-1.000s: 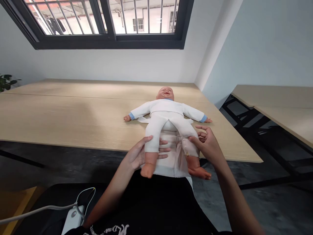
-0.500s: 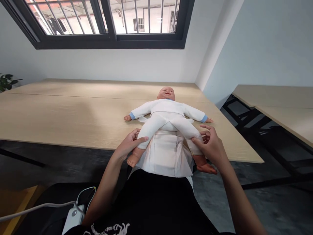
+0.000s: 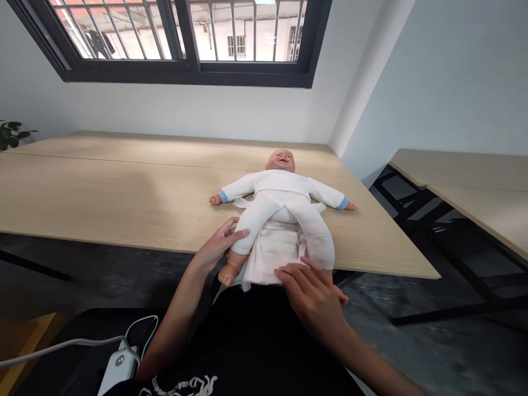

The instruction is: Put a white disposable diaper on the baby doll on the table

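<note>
A baby doll (image 3: 284,184) in a white suit with blue cuffs lies on its back, legs spread toward me. Under its hips and between its legs is a white diaper (image 3: 274,250), whose front part hangs past the table edge to my lap. My left hand (image 3: 220,242) is closed round the doll's leg on the left, thumb on top, just above the bare foot. Over the diaper's lower right part lies my right hand (image 3: 311,291), back up and fingers stretched out. It partly hides the doll's other foot.
The doll rests at the near edge of a wooden table (image 3: 103,192). A second table (image 3: 474,179) stands at the right, beyond a gap. At lower left are a white device (image 3: 119,366) with cables and a black chair. A barred window (image 3: 190,71) is ahead.
My right hand has left the doll's right-side leg and moved left and down onto the diaper. That leg has shifted inward. My left hand has kept its hold.
</note>
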Demonstrator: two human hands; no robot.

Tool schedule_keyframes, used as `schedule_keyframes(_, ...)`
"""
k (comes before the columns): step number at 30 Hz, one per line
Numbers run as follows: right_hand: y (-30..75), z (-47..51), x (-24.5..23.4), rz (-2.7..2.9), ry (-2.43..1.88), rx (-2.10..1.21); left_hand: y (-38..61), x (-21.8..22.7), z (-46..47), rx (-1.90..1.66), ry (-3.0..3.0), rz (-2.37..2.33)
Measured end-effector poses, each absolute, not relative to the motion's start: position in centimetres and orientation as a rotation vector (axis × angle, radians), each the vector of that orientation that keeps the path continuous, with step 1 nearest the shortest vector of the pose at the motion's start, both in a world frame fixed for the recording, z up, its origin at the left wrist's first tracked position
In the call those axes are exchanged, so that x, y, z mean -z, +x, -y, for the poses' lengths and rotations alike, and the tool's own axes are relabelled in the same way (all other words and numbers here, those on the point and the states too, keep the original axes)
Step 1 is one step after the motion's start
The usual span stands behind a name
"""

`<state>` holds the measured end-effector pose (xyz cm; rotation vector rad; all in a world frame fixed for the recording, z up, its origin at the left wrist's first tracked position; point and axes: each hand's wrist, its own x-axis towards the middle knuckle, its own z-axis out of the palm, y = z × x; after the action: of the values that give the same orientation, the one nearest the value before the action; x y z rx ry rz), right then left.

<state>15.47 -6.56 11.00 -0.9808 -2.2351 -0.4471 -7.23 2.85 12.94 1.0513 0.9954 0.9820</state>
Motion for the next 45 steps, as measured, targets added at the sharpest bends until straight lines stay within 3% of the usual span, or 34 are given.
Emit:
schedule_keyframes(7, 15.9, 1.7, -18.8, 2.207, -1.041, 0.570, -6.5, -13.1, -2.7, -1.116, 1.105, -1.019)
schedule_keyframes(13, 16.6, -9.8, -23.9, 2.207, -1.289, 0.237, -6.6, -13.4, -2.7, -1.067, 1.235, -1.077)
schedule_keyframes(18, 17.6, -16.9, -21.2, 2.247, -1.428, -0.236, -6.7, -12.9, -2.4, -1.000, 1.340, -1.084)
schedule_keyframes(23, 17.9, -18.1, -17.0, 2.114, -1.327, -0.478, -6.7, -12.8, -1.9, -0.925, 1.590, -1.266)
schedule_keyframes(27, 18.2, -18.8, -15.6, 1.933, -1.283, -0.449, -5.9, -14.6, -2.4, -1.054, 1.994, -1.474)
schedule_keyframes(30, 18.3, -19.8, -14.7, 1.842, -1.280, -0.456, -4.2, -16.5, -3.7, -1.046, 2.255, -1.218)
schedule_keyframes(38, 18.3, -20.9, -12.1, 1.547, -1.209, -0.295, 2.7, -18.7, -10.1, -0.288, 2.778, -0.545)
schedule_keyframes(45, 23.8, -18.6, -11.7, 1.395, -1.293, -0.106, 3.9, -18.2, -15.1, -0.133, 2.821, -0.563)
